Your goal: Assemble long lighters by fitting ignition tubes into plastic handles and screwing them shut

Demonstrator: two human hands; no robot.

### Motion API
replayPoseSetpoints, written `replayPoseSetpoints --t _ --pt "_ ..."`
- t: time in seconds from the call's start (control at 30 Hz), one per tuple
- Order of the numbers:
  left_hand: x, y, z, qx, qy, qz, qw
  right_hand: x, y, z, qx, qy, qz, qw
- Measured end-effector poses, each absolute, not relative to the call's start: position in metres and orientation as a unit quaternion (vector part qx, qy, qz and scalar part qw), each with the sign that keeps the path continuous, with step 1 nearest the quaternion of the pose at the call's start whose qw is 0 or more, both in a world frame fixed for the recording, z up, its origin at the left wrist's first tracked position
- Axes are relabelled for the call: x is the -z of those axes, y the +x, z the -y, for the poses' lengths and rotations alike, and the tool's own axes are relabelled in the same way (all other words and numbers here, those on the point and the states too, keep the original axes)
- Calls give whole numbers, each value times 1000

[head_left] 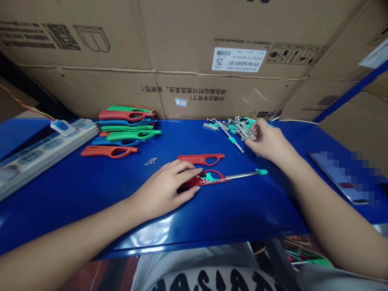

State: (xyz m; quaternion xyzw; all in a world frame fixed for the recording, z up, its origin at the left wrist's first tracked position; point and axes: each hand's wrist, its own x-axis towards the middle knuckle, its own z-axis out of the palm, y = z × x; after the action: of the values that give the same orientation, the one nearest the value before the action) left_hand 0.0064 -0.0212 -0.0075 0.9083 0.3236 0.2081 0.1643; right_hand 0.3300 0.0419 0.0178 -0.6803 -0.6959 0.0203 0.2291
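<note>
My left hand (169,184) lies over the handle end of a red lighter shell half (222,179), fingers on its far side and thumb on the near side. In that half sit a teal trigger piece (208,177) and white wire, and a metal tube (242,175) with a teal tip sticks out to the right. Just behind is a second red shell half (209,159), open side up. At the back right, my right hand (268,139) pinches at the edge of a heap of metal and teal lighter parts (241,126); what its fingers hold is hidden.
Several red, green and blue lighter shells (127,129) are stacked at the back left. Small screws (151,161) lie before them. A power strip (51,147) runs along the left edge, a phone (339,178) lies right, and a cardboard box (182,52) walls the back.
</note>
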Motion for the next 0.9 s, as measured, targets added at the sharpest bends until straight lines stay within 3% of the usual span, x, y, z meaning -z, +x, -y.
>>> replayPoseSetpoints --t 0.1,0.17,0.3,0.43,0.6,0.9 --pt "5 10 22 -253 883 -354 174 -24 316 -32 -33 -632 700 330" --pt "4 11 21 -279 863 -377 186 -25 298 -19 -112 -569 717 387" --pt "4 13 22 -319 844 -369 222 -18 258 12 -273 -400 804 346" --pt "3 14 26 -306 846 -314 304 -11 240 30 -291 -308 850 313" --pt "1 15 28 -318 803 -338 373 -3 242 25 -311 -336 812 362" --pt "3 18 28 -324 758 -366 432 1 246 20 -224 -328 836 378"
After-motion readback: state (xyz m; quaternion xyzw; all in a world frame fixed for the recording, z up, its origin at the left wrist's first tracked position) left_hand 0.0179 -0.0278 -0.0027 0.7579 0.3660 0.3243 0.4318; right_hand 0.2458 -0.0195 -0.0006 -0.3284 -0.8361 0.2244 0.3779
